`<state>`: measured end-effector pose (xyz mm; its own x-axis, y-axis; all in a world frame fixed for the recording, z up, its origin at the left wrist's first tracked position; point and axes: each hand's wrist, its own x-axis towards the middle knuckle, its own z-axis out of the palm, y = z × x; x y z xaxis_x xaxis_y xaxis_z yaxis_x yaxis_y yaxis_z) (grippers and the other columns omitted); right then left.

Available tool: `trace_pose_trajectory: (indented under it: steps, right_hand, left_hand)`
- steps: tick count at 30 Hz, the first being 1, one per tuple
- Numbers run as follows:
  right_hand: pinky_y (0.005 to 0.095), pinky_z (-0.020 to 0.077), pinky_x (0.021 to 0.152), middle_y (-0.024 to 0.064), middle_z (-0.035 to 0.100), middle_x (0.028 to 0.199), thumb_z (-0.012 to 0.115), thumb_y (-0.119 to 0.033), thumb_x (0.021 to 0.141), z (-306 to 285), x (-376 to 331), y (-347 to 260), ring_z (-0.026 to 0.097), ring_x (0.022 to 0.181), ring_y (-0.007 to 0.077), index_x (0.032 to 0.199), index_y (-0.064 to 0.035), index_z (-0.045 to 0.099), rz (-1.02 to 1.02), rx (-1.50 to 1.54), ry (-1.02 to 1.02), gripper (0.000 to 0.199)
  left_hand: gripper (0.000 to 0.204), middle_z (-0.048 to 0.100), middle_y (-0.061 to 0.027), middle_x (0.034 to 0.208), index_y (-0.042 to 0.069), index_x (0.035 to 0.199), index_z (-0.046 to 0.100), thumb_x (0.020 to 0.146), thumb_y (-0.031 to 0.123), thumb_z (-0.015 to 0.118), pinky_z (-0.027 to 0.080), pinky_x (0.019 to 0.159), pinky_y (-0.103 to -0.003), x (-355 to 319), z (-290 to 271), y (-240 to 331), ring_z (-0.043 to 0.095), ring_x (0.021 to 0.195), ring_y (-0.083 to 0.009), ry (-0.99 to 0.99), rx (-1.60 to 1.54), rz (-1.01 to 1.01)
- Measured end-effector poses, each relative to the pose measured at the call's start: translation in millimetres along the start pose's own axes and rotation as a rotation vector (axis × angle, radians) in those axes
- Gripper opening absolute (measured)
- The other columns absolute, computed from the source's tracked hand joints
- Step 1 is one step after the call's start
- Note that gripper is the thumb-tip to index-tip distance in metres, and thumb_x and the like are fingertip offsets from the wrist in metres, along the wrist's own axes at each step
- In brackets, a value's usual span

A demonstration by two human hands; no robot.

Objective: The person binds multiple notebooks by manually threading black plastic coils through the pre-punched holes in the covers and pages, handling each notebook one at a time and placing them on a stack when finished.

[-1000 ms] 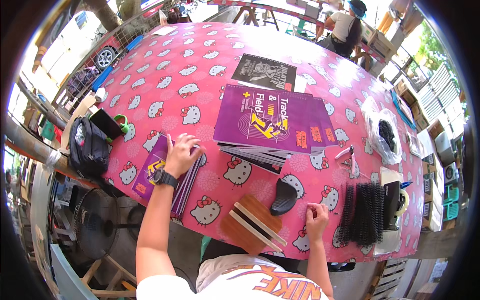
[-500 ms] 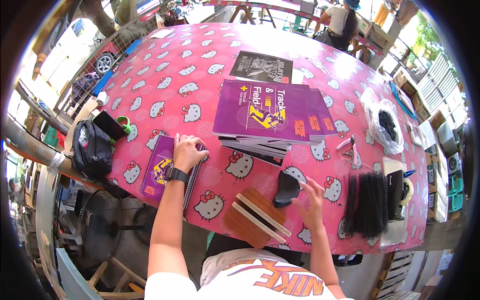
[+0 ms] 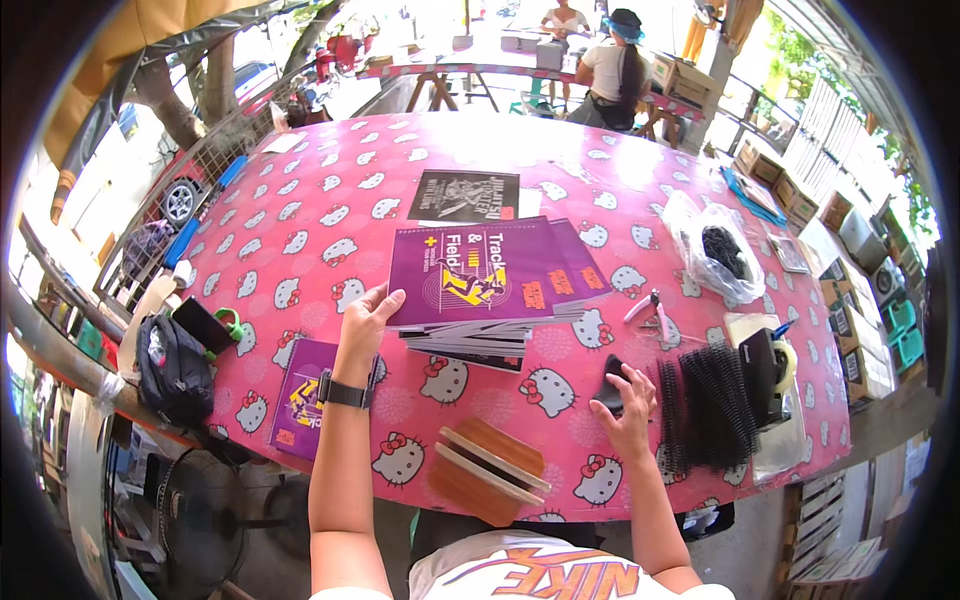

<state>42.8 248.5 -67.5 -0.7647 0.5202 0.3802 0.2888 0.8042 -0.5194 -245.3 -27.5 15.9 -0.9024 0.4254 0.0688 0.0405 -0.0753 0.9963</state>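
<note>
At the near left corner of a stack of purple notebooks [image 3: 520, 290], my left hand [image 3: 362, 325] pinches the edge of the top one, thumb on its cover. My right hand [image 3: 630, 415] has its fingers closed round a small black curved block [image 3: 612, 372], partly covered by the fingers. Between my forearms lies a wooden jig [image 3: 490, 472] with two pale strips and a dark slot. Another purple notebook [image 3: 298, 412] lies by the table's left edge, partly behind my left wrist. Black spiral binding coils [image 3: 705, 412] lie right of my right hand.
Pink-handled pliers [image 3: 652, 312] and a plastic bag [image 3: 708, 275] of black coils lie at the right. A black tape dispenser [image 3: 765, 375] stands beyond the coils. A black notebook [image 3: 462, 196] lies behind the stack; a dark bag [image 3: 178, 372] sits left. Two people sit at a far table.
My left hand has gone from the left-hand notebook to the stack and taken its top notebook's edge. My right hand has closed on the black block, which has shifted right, away from the jig.
</note>
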Motion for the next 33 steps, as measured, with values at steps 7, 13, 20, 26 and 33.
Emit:
trace_pose_trajectory:
  steps: [7,13,20,26,33]
  right_hand:
    - [0.0288,0.0471,0.078,0.0077,0.062,0.102,0.068,-0.003,0.077,-28,-9,-68,0.056,0.096,0.0181,0.106,-0.0036,0.061,0.142,0.742,-0.043,0.030]
    - [0.0236,0.0462,0.071,0.0077,0.063,0.095,0.070,-0.003,0.077,-49,-17,-116,0.057,0.084,0.0103,0.092,0.0005,0.065,0.211,1.327,-0.089,0.017]
    - [0.0335,0.0443,0.050,0.0093,0.058,0.067,0.070,0.001,0.067,-53,-69,-93,0.056,0.056,0.0256,0.080,-0.0019,0.063,-0.225,0.576,-0.280,0.015]
    - [0.0342,0.0461,0.052,0.0080,0.058,0.065,0.071,-0.003,0.067,-61,-75,-99,0.057,0.058,0.0250,0.077,-0.0038,0.063,-0.213,0.501,-0.337,0.013]
    - [0.0381,0.0511,0.066,0.0097,0.061,0.087,0.074,-0.018,0.067,-29,-86,-82,0.061,0.078,0.0310,0.101,-0.0060,0.057,-0.022,0.404,-0.464,0.040]
  left_hand:
    - [0.029,0.065,-0.0072,0.099,-0.003,0.113,0.058,0.085,0.002,0.059,0.048,0.079,-0.027,-57,-2,59,0.060,0.088,-0.0115,0.341,0.269,0.403]
    - [0.024,0.059,-0.0049,0.104,0.003,0.110,0.054,0.087,-0.001,0.056,0.045,0.083,-0.024,-122,34,22,0.058,0.088,-0.0122,0.050,-0.395,0.381]
    - [0.016,0.060,-0.0097,0.095,0.005,0.100,0.052,0.086,0.005,0.060,0.049,0.073,-0.026,-152,18,-14,0.061,0.085,-0.0162,-0.198,-0.149,0.083]
    - [0.018,0.060,-0.0019,0.096,0.003,0.103,0.056,0.087,-0.006,0.055,0.045,0.073,-0.023,-145,19,-18,0.054,0.085,-0.0089,-0.296,-0.202,0.046]
    - [0.022,0.059,-0.0056,0.104,0.000,0.099,0.058,0.081,-0.010,0.051,0.044,0.085,-0.029,-141,23,-35,0.055,0.098,-0.0130,-0.273,-0.130,-0.149]
